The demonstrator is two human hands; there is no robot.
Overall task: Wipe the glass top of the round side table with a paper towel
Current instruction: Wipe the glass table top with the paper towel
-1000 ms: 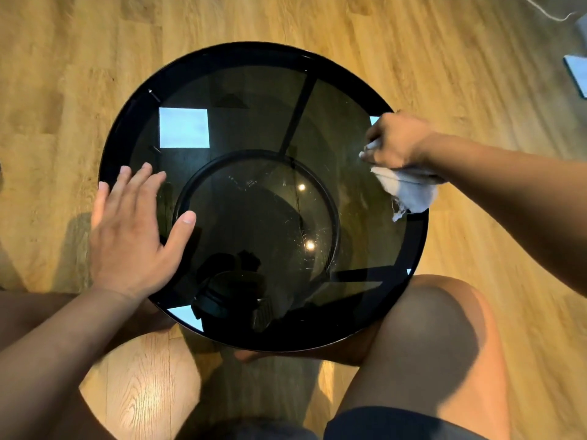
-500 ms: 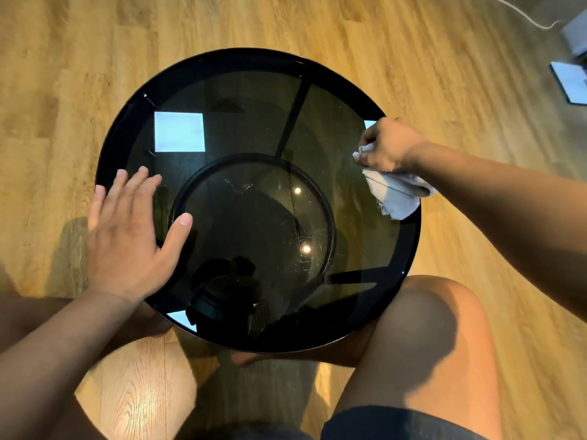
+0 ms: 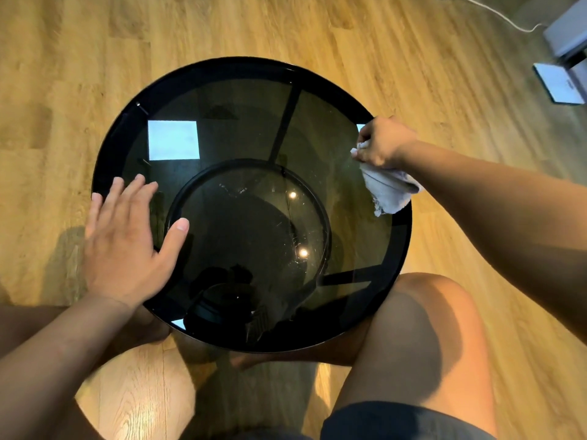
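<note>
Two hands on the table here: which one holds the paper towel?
The right hand, at the right rim of the glass top, grips the bunched paper towel; the left hand lies flat on the glass, fingers straight, holding nothing.

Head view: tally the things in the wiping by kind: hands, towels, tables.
Hands: 2, left hand flat on the table, right hand gripping the towel
Towels: 1
Tables: 1
Total: 4

Paper towel (image 3: 389, 189) on round glass table (image 3: 317, 138)
</note>
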